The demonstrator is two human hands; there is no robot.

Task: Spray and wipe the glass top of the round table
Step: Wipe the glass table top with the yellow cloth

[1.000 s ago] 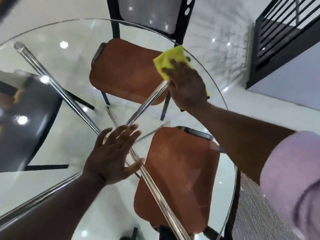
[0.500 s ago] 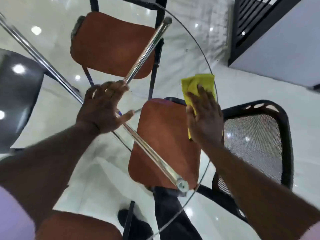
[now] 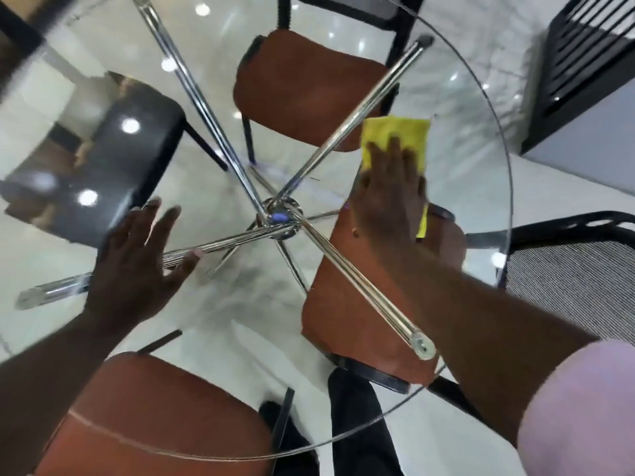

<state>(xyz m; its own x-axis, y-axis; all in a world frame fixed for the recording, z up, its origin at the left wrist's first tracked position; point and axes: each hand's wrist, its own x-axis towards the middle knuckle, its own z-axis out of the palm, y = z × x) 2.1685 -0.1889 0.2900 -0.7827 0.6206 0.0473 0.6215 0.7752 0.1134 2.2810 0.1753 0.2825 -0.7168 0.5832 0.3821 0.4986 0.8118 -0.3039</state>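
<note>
The round glass table top (image 3: 488,108) fills the view, with chrome legs crossing at a hub (image 3: 280,216) beneath it. A yellow cloth (image 3: 395,132) lies flat on the glass right of the centre. My right hand (image 3: 388,197) presses on the cloth with straight, spread fingers. My left hand (image 3: 137,266) rests flat on the glass at the left, fingers spread, holding nothing. No spray bottle is in view.
Brown-seated chairs show through the glass at the top (image 3: 302,87), the right (image 3: 371,314) and the bottom left (image 3: 154,417). A black mesh chair back (image 3: 570,280) stands at the right edge. A black railing (image 3: 584,53) is at the top right.
The view has swung left and now shows the table's centre hub. My right hand with the cloth has slid inward from the right rim. My left hand stays flat on the glass.
</note>
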